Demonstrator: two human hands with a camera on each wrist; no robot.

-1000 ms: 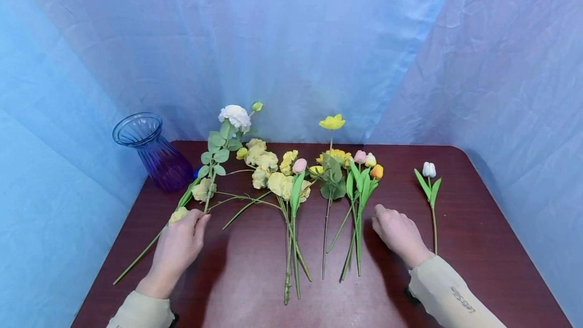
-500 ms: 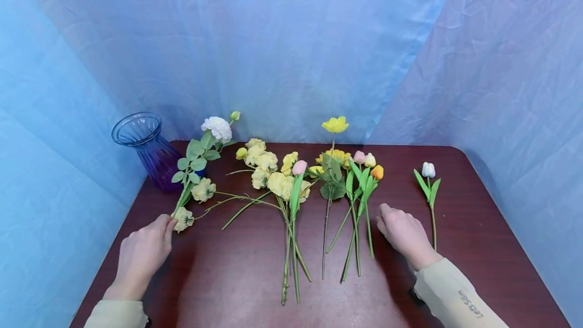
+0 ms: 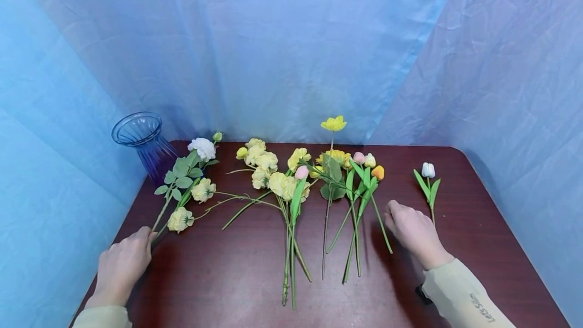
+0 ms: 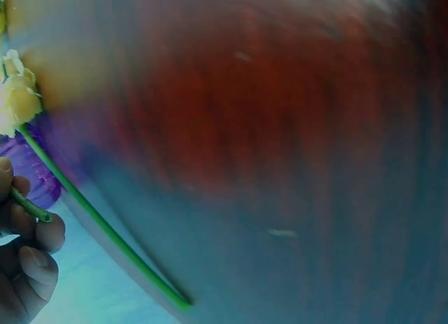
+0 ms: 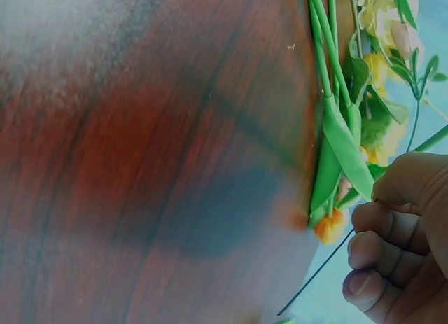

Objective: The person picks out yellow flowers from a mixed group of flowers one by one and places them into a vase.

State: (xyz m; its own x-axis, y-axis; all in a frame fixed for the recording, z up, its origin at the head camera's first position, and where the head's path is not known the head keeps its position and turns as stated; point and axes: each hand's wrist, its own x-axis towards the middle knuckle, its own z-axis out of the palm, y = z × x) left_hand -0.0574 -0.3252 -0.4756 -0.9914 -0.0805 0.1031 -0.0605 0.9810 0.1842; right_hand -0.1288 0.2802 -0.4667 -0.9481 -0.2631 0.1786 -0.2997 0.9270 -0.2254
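My left hand [image 3: 122,264] pinches the stem of a white rose [image 3: 202,149] with round leaves and a bud; in the left wrist view the cut stem end [image 4: 31,206] pokes out between the fingers. Under that hand, another green stem [image 4: 105,227] lies near a pale yellow flower [image 4: 19,99]. My right hand [image 3: 413,232] is curled right of the tulips [image 3: 371,166]. Its thumb and forefinger appear to pinch a thin dark stem [image 5: 315,271]. In the head view a leafy green stem [image 3: 334,182] runs from the yellow flowers toward this hand; what it bears is unclear.
A blue glass vase [image 3: 148,140] stands at the back left. Yellow blooms [image 3: 261,161] and a pink tulip [image 3: 301,172] lie mid-table. A white tulip [image 3: 428,170] lies at the right. Blue curtains [image 3: 291,54] surround the dark red table [image 3: 227,287].
My left hand has moved left and nearer, bringing the white rose down beside the vase. My right hand has shifted slightly right, a tulip stem has swung right, and a leafy stem now shows.
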